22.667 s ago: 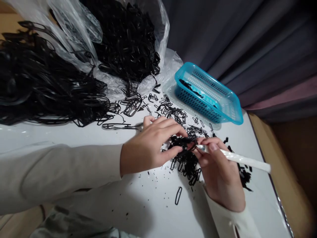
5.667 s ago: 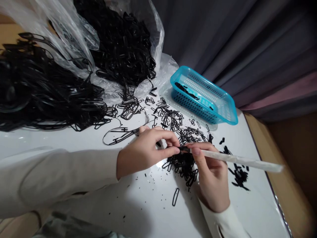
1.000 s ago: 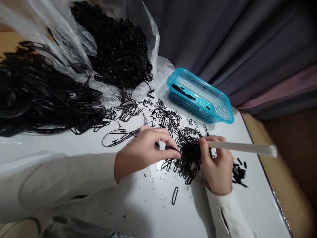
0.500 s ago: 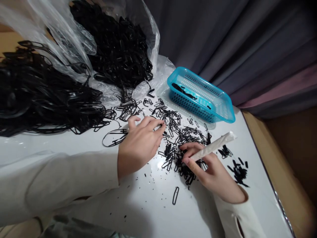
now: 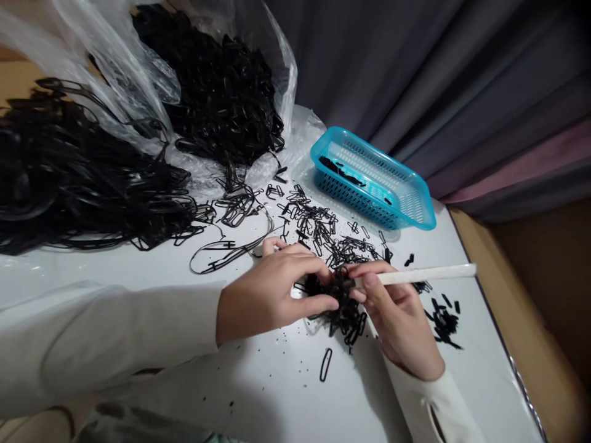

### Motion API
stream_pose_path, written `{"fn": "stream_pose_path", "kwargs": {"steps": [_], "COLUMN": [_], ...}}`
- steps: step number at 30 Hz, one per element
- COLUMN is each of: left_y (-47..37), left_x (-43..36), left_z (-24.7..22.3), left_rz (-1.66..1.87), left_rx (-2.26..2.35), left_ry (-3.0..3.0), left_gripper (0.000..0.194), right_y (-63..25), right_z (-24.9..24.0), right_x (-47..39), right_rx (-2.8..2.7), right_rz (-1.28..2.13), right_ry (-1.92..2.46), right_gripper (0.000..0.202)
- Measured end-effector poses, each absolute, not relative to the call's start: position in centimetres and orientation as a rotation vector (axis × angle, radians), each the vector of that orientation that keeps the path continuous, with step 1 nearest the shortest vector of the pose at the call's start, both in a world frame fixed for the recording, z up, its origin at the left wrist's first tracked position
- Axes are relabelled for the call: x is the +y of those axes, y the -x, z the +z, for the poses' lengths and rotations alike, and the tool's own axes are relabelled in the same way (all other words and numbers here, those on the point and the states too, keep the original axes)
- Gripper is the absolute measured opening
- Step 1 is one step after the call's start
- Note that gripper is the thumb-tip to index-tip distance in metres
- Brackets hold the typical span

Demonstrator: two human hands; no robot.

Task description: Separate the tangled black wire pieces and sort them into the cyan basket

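Observation:
My left hand [image 5: 272, 289] is curled around a bunch of small black plastic pieces [image 5: 341, 286], thumb below and fingers above. My right hand [image 5: 399, 307] pinches a slim white stick [image 5: 429, 274] that looks wrapped. The stick's far end points right; its inner end meets the bunch between my hands and is hidden there. More black loop-shaped pieces [image 5: 318, 224] lie scattered just beyond my fingers. A single elongated black loop [image 5: 325, 365] rests apart, nearer to me. By my left fingers, a thin black strand [image 5: 198, 261] curves over the white table [image 5: 258, 400].
A blue perforated basket [image 5: 415, 215] with some black pieces inside stands behind my right hand. A small pile of solid black bits [image 5: 444, 323] lies at the right. Large tangled black heaps [image 5: 92, 178] and a clear plastic bag [image 5: 289, 67] fill the far left. A dark curtain [image 5: 438, 80] hangs behind.
My left hand has moved right and closed on the black pieces. The white stick has swung from slanting upward to nearly level, and my two hands are now close together.

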State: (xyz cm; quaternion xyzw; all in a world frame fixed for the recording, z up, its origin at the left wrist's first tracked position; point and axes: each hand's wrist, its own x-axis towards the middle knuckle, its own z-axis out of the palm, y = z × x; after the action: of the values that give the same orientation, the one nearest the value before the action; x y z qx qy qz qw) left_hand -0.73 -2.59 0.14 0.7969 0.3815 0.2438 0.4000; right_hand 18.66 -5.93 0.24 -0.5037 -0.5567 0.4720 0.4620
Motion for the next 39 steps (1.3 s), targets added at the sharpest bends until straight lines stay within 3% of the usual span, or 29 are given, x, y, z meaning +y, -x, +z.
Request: {"fn": "stream_pose_path", "kwargs": {"steps": [5,12,19,26,30,34,39], "left_y": [0.6,0.4,0.8,1.4,1.3,1.4,4.5], "left_x": [-2.4,-2.4,-2.0,-1.7,-1.5,-1.0,-0.4], "left_z": [0.2,0.2,0.7,1.2,1.6,2.3,5.5], "left_rz": [0.573,0.661,0.467,0.449,0.484,0.672,0.865], "left_rx": [0.919,0.729,0.455,0.406,0.434,0.630,0.975], "left_ry": [-1.693,-1.091,-0.477,-0.524,-0.605,-0.851,-1.418], "left_gripper": [0.014,0.021,0.034,0.051,0.045,0.019,0.029], "right_y": [-18.3,-19.5,-20.0,-21.7,-23.2,-24.2,-24.8], "right_z": [0.4,0.4,0.6,0.3,0.0,0.0,0.2], "right_x": [-5.9,-5.4,-5.1,-3.8,-3.0,-2.6,-2.7], "right_rx": [-1.193,-1.059,-1.043,-0.970,-0.935,-0.887,-0.850], "right_rz": [1.264,1.280,1.331,1.191,1.121,1.044,1.003], "right_ry": [1.126,1.123,1.101,1.120,1.096,1.079,1.107], "right_gripper": [0.014,0.018,0.020,0.020,0.022,0.027,0.031]}}
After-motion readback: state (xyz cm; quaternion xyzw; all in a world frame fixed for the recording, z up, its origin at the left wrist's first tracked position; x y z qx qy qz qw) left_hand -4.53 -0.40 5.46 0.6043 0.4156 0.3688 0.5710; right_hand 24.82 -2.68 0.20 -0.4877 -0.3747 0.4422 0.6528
